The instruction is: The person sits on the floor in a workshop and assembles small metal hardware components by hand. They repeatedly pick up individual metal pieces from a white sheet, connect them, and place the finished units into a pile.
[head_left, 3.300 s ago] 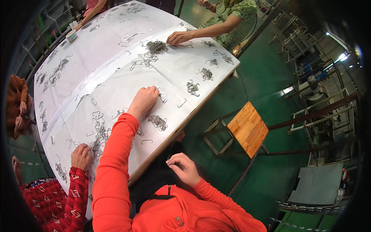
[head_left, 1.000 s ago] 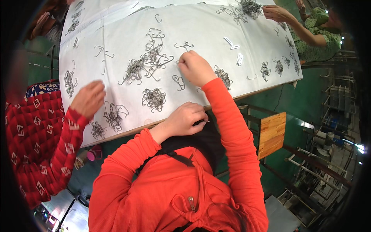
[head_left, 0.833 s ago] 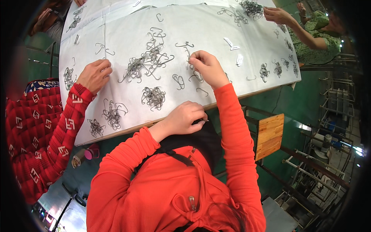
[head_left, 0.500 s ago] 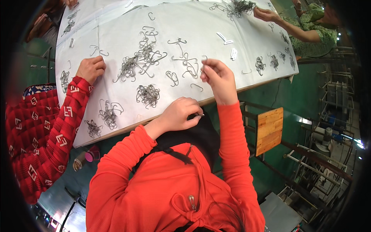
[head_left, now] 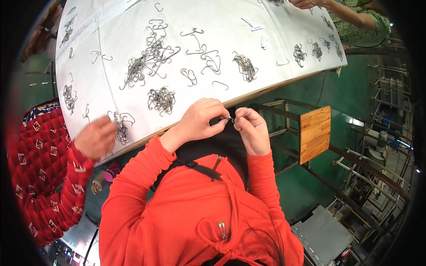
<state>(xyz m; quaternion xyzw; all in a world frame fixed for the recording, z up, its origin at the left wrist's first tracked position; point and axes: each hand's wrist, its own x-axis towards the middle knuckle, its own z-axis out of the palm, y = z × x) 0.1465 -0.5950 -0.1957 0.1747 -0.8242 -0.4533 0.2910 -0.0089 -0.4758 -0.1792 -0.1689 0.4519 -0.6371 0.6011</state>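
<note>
Near the front edge of a white-covered table point(head_left: 133, 13), my left hand point(head_left: 199, 119) is closed, thumb and forefinger pinching a metal wire hook point(head_left: 229, 119) that mostly stays hidden. My right hand point(head_left: 253, 128) meets it from the right, its fingers pinched on another small wire hook point(head_left: 235, 120), partly covered. Beyond my hands lie a round pile of grey wire hooks point(head_left: 161, 100), a larger tangled heap point(head_left: 144, 64) and a third pile point(head_left: 245, 67). Between these are a loose hook point(head_left: 220, 84), a small cluster point(head_left: 189, 76) and some spread-out hooks point(head_left: 209, 60).
At left, a co-worker's hand point(head_left: 95, 137) in a red patterned sleeve is by a hook pile point(head_left: 121, 127). Another person's hand point(head_left: 306, 2) is at far right. White strips point(head_left: 252, 24) lie beyond. A wooden-topped stool point(head_left: 315, 135) stands right of me.
My right hand has come down from over the table to meet my left hand, bringing its hook. The co-worker's hand at left has moved nearer the table's front edge. The view has shifted.
</note>
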